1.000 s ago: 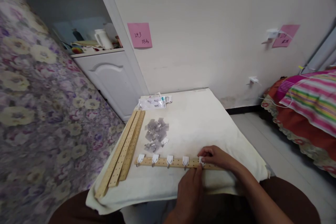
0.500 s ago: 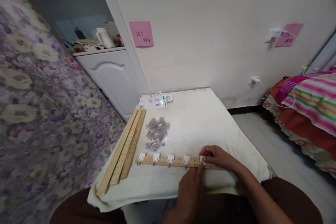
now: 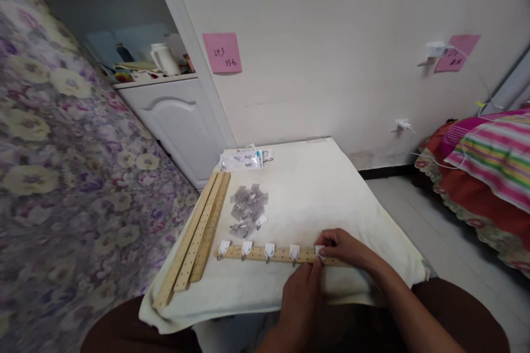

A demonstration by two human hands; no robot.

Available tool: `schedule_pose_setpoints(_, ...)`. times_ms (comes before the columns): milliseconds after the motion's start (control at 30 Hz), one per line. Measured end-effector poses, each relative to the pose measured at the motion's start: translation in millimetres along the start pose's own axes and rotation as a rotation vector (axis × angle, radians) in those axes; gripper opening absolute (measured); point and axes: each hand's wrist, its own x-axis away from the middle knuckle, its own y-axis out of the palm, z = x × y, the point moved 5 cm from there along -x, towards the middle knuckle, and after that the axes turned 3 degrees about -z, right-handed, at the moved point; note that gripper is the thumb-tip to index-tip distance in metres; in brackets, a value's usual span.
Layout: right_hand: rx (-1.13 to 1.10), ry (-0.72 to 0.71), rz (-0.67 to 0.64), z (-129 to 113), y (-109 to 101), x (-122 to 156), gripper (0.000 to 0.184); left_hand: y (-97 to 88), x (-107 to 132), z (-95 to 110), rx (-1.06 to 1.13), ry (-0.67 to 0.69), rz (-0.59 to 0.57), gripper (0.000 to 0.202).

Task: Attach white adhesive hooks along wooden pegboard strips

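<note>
A pale wooden strip [image 3: 281, 255] with rows of small holes lies crosswise near the front of the cloth-covered table. Several white adhesive hooks [image 3: 270, 250] sit spaced along it, their metal ends hanging over the near edge. At its right part, my right hand [image 3: 345, 247] pinches the last white hook [image 3: 319, 251] between thumb and fingers, against the strip. My left hand [image 3: 301, 291] is closed at the strip's near edge, its fingertips just below that same hook; part of its grip is hidden. One loose white hook [image 3: 262, 222] lies behind the strip.
Three more perforated wooden strips [image 3: 201, 231] lie along the left side. A pile of small clear packets [image 3: 248, 204] is beside them. Packaged hooks [image 3: 242, 160] lie at the back left of the white cloth [image 3: 306, 176]. A wall stands behind, a floral curtain [image 3: 83, 176] at left.
Almost nothing differs. Both hands stay at the rightmost hook, with only a very slight shift of the fingers and the view.
</note>
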Motion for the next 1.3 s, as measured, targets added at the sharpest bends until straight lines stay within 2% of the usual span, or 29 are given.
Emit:
schedule_pose_setpoints(200, 0.008, 0.004, -0.008, 1, 0, -1, 0.013, -1.5, 0, 0, 0.008, -0.016, -0.016, 0.054)
schedule_pose_setpoints(400, -0.012, -0.01, 0.0, 0, -3, 1, 0.03, -5.5, 3, 1, 0.029, -0.013, -0.016, 0.058)
schedule_pose_setpoints(500, 0.014, -0.004, 0.016, 3, -6, 1, 0.031, -5.4, 4, -1, 0.065, 0.004, 0.026, 0.056)
schedule_pose_setpoints(667, 0.069, -0.015, 0.213, 2, -20, 3, 0.029, -13.4, 12, -1, 0.159, 0.113, 0.138, 0.051)
schedule_pose_setpoints(767, 0.04, -0.043, 0.298, -3, -30, 6, 0.028, -31.7, 17, -1, 0.206, 0.181, 0.194, 0.04)
schedule_pose_setpoints(833, 0.008, -0.047, 0.366, -5, -40, 10, 0.029, -52.0, 15, -10, 0.225, 0.122, 0.219, 0.029)
schedule_pose_setpoints(933, -0.054, -0.013, 0.485, -3, -58, 18, 0.032, -93.9, 4, -44, 0.208, -0.088, 0.291, 0.024)
schedule_pose_setpoints(1000, -0.101, 0.004, 0.555, -1, -68, 23, 0.034, -122.8, -7, -72, 0.113, -0.192, 0.334, 0.026)
schedule_pose_setpoints(1067, -0.136, 0.005, 0.601, 2, -74, 25, 0.035, -142.0, -22, -98, -0.068, -0.294, 0.271, 0.029)
schedule_pose_setpoints(1167, -0.143, 0.007, 0.61, 3, -74, 25, 0.035, -152.1, -43, -123, -0.148, -0.337, 0.185, 0.028)
schedule_pose_setpoints(1300, -0.142, 0.014, 0.59, 3, -69, 23, 0.035, -137.7, -65, -129, -0.232, -0.369, 0.056, 0.021)
